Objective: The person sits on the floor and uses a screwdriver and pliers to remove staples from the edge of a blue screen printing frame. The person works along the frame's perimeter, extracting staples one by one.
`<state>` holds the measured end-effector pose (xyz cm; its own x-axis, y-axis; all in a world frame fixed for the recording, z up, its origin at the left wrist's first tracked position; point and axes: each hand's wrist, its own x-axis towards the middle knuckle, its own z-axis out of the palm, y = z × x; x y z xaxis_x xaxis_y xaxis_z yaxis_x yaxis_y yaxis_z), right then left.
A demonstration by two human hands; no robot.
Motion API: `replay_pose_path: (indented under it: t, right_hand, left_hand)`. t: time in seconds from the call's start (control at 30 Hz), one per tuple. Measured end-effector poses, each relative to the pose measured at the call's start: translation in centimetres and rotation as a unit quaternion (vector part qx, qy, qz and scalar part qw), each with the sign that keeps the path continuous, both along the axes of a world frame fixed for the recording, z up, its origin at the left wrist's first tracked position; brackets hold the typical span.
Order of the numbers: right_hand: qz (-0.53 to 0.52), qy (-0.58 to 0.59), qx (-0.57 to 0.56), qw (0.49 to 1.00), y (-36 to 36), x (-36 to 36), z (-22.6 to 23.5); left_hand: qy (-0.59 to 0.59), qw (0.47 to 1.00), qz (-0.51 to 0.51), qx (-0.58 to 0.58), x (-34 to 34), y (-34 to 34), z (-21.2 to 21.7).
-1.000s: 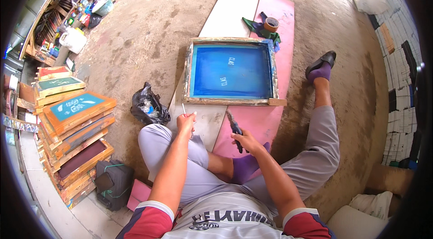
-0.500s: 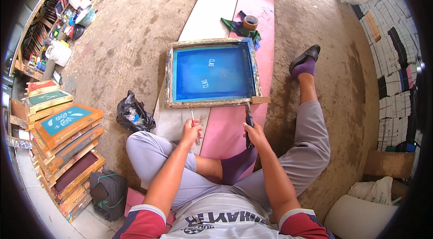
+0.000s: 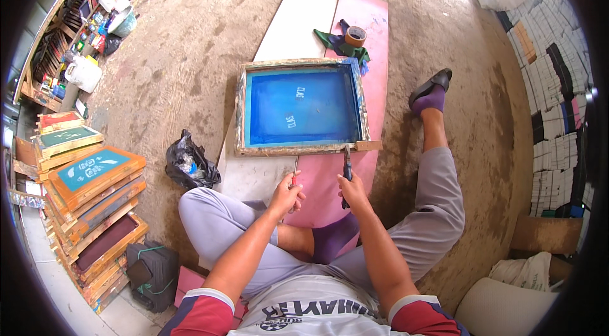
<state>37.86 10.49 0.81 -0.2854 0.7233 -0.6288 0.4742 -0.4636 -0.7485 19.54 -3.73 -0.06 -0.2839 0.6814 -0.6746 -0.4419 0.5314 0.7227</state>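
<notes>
Two tools (image 3: pixel 347 168) beside blue-meshed screen frame (image 3: pixel 301 107)

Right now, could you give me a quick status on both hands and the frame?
Left hand shut on red-handled tool. Right hand shut on dark tool, tip at wooden screen frame. Tape roll lies beyond frame.

- A blue-meshed wooden screen frame (image 3: pixel 300 107) lies on pink and white boards (image 3: pixel 371 31) on the dirt floor.
- The left hand (image 3: pixel 287 191) grips a thin red-handled tool (image 3: pixel 294 174) pointing toward 12 o'clock at the frame's near edge.
- The right hand (image 3: pixel 353 187) holds a dark tool (image 3: pixel 347 164) touching that edge.
- A tape roll (image 3: pixel 355 36) sits at the frame's 1 o'clock.
- Stacked frames (image 3: pixel 95 196) stand at 9 o'clock.
</notes>
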Motion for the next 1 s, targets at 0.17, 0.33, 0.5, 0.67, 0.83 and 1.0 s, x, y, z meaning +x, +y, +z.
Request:
replay_pose_path:
  t: [0.17,0.33,0.5,0.67,0.83,1.0]
  right_hand:
    - [-0.014,-0.086,-0.007,0.996,0.0,-0.5,-0.1]
    - [-0.062,-0.011,-0.085,0.994,0.1,-0.3,0.5]
    - [-0.065,0.076,-0.159,0.982,0.4,0.7,0.9]
    - [0.088,0.07,-0.172,0.979,-3.1,-0.1,1.6]
    - [0.191,0.082,-0.201,0.957,-6.2,-3.0,1.3]
    - [0.248,0.067,-0.231,0.939,-6.7,-4.6,0.3]
  left_hand:
    - [0.023,1.0,-0.007,0.018,0.0,-0.4,-1.0]
    - [0.036,0.999,0.002,0.011,-0.3,-0.2,-1.6]
    - [0.039,0.999,0.031,0.021,-0.5,0.0,-1.9]
    - [0.033,0.988,0.111,0.102,-0.9,-0.1,-2.3]
    - [0.037,0.976,0.195,0.091,-1.2,-0.3,-2.2]
    - [0.081,0.966,0.24,0.052,-2.1,-1.4,-3.3]
